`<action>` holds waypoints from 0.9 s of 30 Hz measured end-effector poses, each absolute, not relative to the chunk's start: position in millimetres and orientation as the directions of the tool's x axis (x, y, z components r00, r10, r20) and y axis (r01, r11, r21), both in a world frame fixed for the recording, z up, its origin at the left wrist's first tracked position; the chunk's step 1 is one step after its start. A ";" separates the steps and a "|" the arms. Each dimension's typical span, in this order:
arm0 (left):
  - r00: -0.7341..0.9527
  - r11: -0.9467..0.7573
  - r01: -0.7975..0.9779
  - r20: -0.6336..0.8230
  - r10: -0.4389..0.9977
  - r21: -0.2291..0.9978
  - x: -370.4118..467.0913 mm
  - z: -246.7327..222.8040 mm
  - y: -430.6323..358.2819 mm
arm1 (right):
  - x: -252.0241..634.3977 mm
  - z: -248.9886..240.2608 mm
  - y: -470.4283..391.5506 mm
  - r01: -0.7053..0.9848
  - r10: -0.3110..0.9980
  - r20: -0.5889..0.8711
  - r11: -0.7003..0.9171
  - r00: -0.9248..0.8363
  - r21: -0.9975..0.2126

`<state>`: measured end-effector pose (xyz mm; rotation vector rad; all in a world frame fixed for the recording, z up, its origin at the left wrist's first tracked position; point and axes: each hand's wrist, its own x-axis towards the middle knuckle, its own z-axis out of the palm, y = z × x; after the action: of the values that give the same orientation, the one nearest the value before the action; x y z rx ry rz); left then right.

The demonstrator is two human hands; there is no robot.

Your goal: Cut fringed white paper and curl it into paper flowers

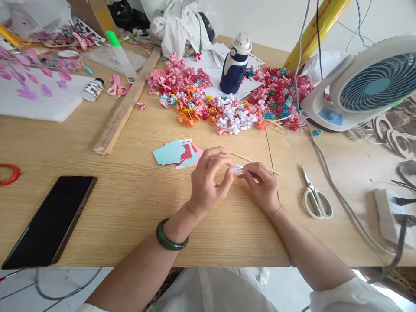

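A small white paper flower (pixel 238 169) is held just above the table between my two hands. My left hand (pixel 211 177), with a green bangle at the wrist, pinches its left side between thumb and forefinger. On the other side, the fingers of my right hand (pixel 261 184) grip the flower's right edge. Behind my right hand a thin wooden stick (pixel 253 161) lies slantwise on the table. Left of my left hand is a loose stack of light blue, red and pink paper pieces (pixel 170 152).
Scissors (pixel 315 199) lie to the right, near a cable and a power strip (pixel 390 212). A phone (pixel 52 221) lies at the left. Heaped paper flowers (pixel 234 115), a dark blue bottle (pixel 234 65), a wooden bar (pixel 126 108) and a fan (pixel 367 86) stand or lie farther back.
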<state>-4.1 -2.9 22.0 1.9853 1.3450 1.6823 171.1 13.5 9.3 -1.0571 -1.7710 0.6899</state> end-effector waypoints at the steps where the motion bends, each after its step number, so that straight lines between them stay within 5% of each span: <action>1: -0.016 -0.583 0.532 0.697 0.717 0.613 -4.4 23.0 -3.3 | 171.1 9.4 13.5 0.363 0.880 0.430 0.476 -0.204 -0.801; 4: 0.091 -0.598 0.604 0.700 0.708 0.527 -4.0 23.2 -2.8 | 170.8 9.6 13.5 0.356 0.870 0.446 0.493 -0.209 -0.794; 27: 0.037 -0.518 0.656 0.662 0.748 0.549 -3.6 15.7 2.4 | 171.0 5.4 14.9 0.335 0.891 0.408 0.454 -0.202 -0.826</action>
<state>-3.6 2.4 15.7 2.1929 1.4913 1.5026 171.0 14.9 5.4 -1.0522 -1.7567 0.7353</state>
